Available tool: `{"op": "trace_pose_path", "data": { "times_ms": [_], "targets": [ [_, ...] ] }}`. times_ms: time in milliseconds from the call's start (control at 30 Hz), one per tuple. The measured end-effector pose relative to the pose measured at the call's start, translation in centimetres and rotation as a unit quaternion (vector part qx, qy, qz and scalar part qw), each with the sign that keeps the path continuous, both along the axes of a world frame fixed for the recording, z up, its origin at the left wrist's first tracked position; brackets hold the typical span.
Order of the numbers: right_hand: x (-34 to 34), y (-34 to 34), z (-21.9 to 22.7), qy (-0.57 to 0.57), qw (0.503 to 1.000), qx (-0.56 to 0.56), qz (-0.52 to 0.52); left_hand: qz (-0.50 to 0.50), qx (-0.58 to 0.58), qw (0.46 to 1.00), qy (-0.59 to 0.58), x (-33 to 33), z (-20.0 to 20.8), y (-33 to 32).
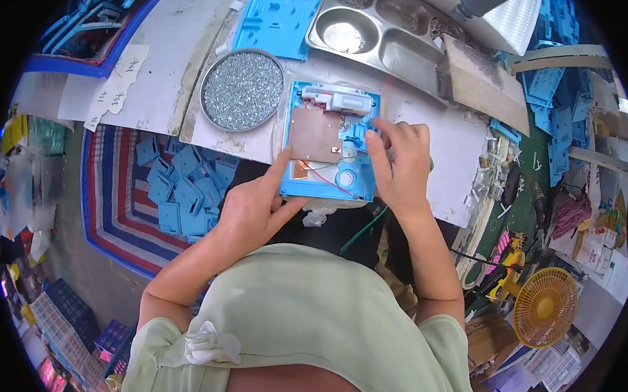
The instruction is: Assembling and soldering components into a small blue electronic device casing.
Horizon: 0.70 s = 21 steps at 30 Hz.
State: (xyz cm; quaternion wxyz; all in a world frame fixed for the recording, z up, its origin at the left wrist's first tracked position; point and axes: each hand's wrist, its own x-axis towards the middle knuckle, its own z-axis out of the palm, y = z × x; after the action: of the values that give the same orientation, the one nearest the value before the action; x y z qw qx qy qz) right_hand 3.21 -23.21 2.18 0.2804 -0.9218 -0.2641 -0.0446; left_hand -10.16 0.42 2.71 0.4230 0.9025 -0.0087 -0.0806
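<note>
On the bench in front of me lies an open blue plastic housing (328, 190). Inside it are a brown circuit board (316, 135), a white motor-like unit (341, 101), thin red and dark wires, and a round white-and-blue part (345, 178). My left hand (248, 207) rests at the housing's left side, index finger stretched to the board's edge and thumb apart at the lower rim. At the right side, my right hand (403, 164) brings thumb and index fingertip close together beside a small blue plastic part (358, 133). What lies between those fingertips is too small to make out.
A round tray of small screws (241, 90) stands left of the housing. Beyond are a blue panel (277, 22) and a compartmented metal tray (382, 39). Cardboard holding small dark pieces (484, 84) lies right. More blue housings fill a striped bag (120, 210). A yellow fan (545, 308) stands lower right.
</note>
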Motion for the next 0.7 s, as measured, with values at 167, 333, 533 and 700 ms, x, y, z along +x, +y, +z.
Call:
{"op": "trace_pose_path", "data": {
  "times_ms": [167,333,533,700],
  "targets": [
    [0.5,1.1,-2.3,-0.088,0.994,0.072,0.001,-0.001,0.084,0.995,-0.059,0.3,-1.3,0.2],
    [0.8,0.5,-3.5,-0.006,0.978,0.208,-0.016,-0.007,0.110,0.993,-0.038,1.8,0.3,0.9],
    [-4.2,-1.8,2.0,0.074,0.973,0.122,0.183,-0.141,-0.002,0.972,-0.186,4.3,1.3,-2.4],
    [-2.5,-2.5,3.6,0.232,0.934,0.138,0.234,-0.267,-0.020,0.928,-0.259,3.8,-1.5,-2.5]
  ]
}}
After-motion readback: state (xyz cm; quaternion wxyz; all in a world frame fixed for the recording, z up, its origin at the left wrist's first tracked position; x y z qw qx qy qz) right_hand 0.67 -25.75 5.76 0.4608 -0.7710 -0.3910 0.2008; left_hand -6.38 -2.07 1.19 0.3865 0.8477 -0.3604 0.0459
